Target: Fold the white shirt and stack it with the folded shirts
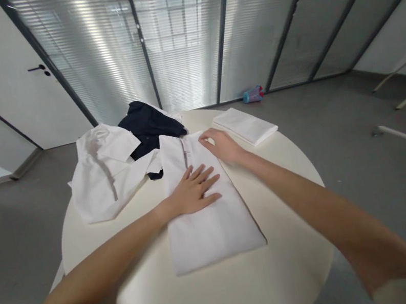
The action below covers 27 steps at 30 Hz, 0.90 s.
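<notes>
**Both hands flat on a folded white shirt, round table**

Left hand (194, 190): fingers spread wide, palm pressed flat on the middle of the folded white shirt (208, 218). Holds nothing.

Right hand (221, 146): open, fingers curved, resting on the shirt's far end by the collar. Whether it pinches any cloth, cannot tell.

The shirt lies as a long narrow rectangle at the centre of the round table (292, 266), its near end pointing toward the near edge.

Toward the far left edge: an unfolded white shirt (104, 181), spread loose, just beside the folded one. Behind it, at the far edge, a dark navy garment (147, 125), crumpled. Toward the far right edge: a small folded white cloth (245, 125), close to the right hand but apart from it.
</notes>
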Tool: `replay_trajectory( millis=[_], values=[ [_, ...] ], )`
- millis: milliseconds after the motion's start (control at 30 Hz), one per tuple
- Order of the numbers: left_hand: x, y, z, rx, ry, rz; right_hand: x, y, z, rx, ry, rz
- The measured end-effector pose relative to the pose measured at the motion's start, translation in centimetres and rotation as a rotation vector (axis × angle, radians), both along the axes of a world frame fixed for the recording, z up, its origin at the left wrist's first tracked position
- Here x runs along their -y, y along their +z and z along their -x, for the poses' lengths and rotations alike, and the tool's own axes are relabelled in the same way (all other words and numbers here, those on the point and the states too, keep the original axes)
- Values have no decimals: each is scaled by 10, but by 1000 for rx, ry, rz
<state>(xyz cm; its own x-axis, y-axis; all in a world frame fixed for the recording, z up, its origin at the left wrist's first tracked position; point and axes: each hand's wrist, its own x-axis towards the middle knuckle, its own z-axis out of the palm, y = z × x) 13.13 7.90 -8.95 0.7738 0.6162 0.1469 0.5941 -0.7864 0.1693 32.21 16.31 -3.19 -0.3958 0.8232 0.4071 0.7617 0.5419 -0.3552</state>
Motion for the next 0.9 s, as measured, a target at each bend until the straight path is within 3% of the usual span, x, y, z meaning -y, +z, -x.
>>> replay_trajectory(
  millis=[100, 200, 333, 567, 633, 800, 900],
  values=[
    [2, 3, 0, 1, -28, -38, -67, -2, 27, 126, 1, 144],
    [11, 13, -2, 10, -71, -98, -99, -6, 49, 246, -26, 357],
    [26, 21, -4, 29, -97, -121, -110, -10, 63, 357, -21, 432],
    [28, 3, -7, 15, -51, -34, -115, -20, 69, 365, 83, 361],
    [26, 2, -8, 17, -58, -22, -110, -19, 71, 352, 116, 270],
    [25, 3, -9, 20, -51, 0, -72, -4, 70, 416, 154, -329],
    [25, 4, -8, 16, -47, 9, -37, 3, 59, 424, 191, -540]
  ],
)
